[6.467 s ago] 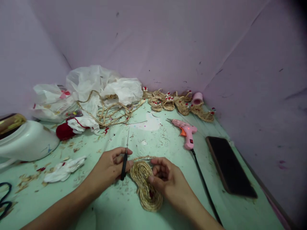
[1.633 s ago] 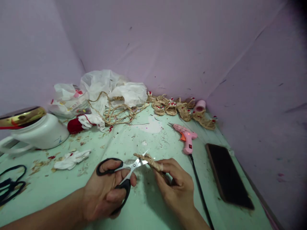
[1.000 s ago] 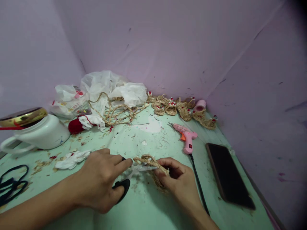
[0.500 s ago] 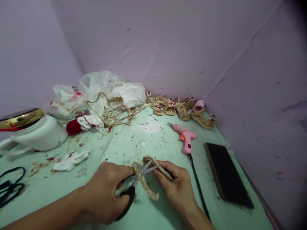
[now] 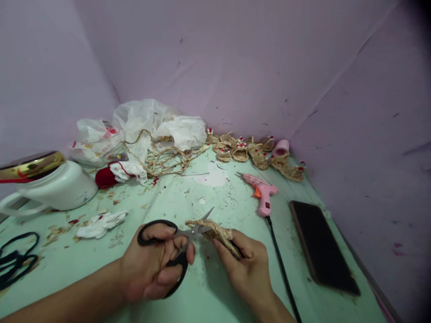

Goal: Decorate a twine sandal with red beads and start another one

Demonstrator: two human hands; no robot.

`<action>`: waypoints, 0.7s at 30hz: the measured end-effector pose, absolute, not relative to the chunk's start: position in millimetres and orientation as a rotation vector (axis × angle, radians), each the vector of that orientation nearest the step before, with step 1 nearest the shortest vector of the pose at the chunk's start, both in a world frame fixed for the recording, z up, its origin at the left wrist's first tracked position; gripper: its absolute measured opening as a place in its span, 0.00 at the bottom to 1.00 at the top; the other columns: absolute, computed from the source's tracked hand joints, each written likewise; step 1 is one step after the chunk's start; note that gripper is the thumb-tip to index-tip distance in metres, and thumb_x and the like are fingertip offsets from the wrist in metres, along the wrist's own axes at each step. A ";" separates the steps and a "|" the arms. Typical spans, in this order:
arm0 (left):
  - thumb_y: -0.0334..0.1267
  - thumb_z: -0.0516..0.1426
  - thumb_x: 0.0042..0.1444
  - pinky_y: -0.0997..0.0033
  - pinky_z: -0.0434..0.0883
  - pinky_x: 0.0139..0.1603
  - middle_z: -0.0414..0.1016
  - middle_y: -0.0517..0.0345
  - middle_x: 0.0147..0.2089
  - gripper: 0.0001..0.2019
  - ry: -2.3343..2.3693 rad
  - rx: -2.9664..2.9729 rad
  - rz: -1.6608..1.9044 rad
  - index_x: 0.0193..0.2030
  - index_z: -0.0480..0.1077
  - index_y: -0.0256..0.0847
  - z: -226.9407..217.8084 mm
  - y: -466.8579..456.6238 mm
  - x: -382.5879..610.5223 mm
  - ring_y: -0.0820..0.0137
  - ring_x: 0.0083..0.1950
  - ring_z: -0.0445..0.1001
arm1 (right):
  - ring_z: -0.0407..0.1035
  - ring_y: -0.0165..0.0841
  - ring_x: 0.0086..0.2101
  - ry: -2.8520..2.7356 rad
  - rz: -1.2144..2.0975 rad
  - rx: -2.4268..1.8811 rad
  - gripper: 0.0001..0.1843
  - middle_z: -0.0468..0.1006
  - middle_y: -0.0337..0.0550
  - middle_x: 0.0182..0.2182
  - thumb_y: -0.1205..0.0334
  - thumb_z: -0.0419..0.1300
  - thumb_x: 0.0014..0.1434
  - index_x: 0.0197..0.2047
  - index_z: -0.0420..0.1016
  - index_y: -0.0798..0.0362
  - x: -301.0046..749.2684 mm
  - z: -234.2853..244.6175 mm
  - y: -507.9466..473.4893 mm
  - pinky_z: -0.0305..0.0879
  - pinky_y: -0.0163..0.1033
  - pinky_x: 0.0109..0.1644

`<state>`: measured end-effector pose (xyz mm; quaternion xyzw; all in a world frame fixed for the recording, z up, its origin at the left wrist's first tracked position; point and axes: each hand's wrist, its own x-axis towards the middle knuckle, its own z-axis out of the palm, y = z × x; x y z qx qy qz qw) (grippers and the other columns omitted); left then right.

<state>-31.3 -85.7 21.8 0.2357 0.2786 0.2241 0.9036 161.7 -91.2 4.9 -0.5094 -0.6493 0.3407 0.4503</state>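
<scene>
My left hand point(image 5: 153, 269) grips black-handled scissors point(image 5: 175, 240), fingers through the loops, the blades parted at the edge of a coiled jute sole point(image 5: 218, 235). My right hand point(image 5: 247, 269) pinches that jute piece and holds it tilted just above the green table point(image 5: 208, 291). The blade tips point up and to the right, past the jute's near end.
A pink glue gun point(image 5: 261, 193) with its black cord lies right of my hands, a dark phone point(image 5: 321, 246) beyond it. Several finished jute sandals point(image 5: 249, 152) line the back wall. Loose jute rope point(image 5: 161, 161), plastic bags point(image 5: 151, 121), a white pot point(image 5: 50, 186) and a red yarn ball point(image 5: 104, 177) sit at left.
My left hand has turned over so the scissor handles show again and the blades have opened. My right hand has lifted and tilted the jute piece, which lay flat 6.5 s ago.
</scene>
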 end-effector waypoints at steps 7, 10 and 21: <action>0.54 0.47 0.46 0.77 0.54 0.11 0.59 0.66 0.11 0.20 0.285 0.144 0.559 0.32 0.69 0.41 17.2 -97.5 -15.9 0.77 0.08 0.52 | 0.75 0.34 0.29 -1.636 0.701 -1.070 0.14 0.81 0.42 0.31 0.71 0.57 0.50 0.40 0.77 0.51 156.5 -1.5 -94.9 0.70 0.35 0.32; 0.49 0.48 0.47 0.79 0.52 0.12 0.65 0.61 0.15 0.16 0.424 0.152 0.527 0.32 0.67 0.39 22.4 -92.8 -14.0 0.76 0.11 0.57 | 0.75 0.35 0.29 -1.442 0.805 -1.280 0.11 0.81 0.43 0.31 0.67 0.59 0.50 0.37 0.78 0.51 155.7 -1.3 -93.5 0.71 0.36 0.33; 0.47 0.53 0.45 0.79 0.48 0.10 0.61 0.64 0.12 0.17 0.867 0.819 0.339 0.34 0.70 0.35 31.7 -92.1 -46.1 0.79 0.10 0.51 | 0.70 0.34 0.26 -0.906 1.209 -1.357 0.16 0.78 0.42 0.26 0.56 0.65 0.44 0.36 0.78 0.57 180.1 12.1 -73.2 0.65 0.35 0.28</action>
